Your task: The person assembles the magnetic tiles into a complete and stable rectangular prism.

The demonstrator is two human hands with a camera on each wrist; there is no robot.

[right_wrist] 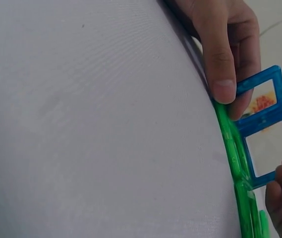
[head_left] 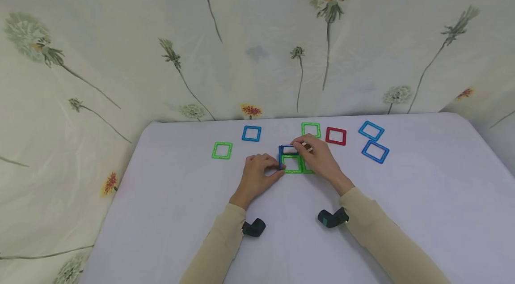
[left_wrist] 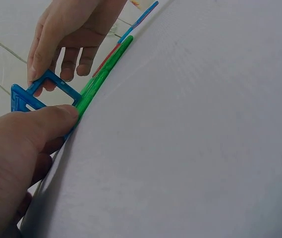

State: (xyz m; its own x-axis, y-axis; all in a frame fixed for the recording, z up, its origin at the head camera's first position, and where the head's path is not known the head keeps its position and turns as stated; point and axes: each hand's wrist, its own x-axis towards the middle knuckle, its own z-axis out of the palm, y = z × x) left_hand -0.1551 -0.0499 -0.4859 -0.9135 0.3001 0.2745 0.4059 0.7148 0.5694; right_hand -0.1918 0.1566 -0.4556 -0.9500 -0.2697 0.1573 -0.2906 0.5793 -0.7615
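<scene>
Two green square magnetic tile frames lie side by side, the left one [head_left: 293,171] partly and the right one [head_left: 308,171] mostly visible. A blue square tile [head_left: 280,157] stands upright along the left green tile's left edge. My left hand [head_left: 257,177] pinches it low down, thumb by the green corner. Behind, a second blue tile [right_wrist: 260,180] stands on the green tile's back edge and meets the first at a corner. My right hand [head_left: 319,158] pinches this one at its right side between thumb and fingers. The right hand covers part of the right green tile.
Loose tiles lie around: a green one [head_left: 222,157] and a blue one [head_left: 251,140] to the left, a green one [head_left: 311,124] and a red one [head_left: 335,142] behind the right hand, two blue ones [head_left: 371,137] further right. A patterned cloth [head_left: 257,74] hangs behind the white table [head_left: 161,212].
</scene>
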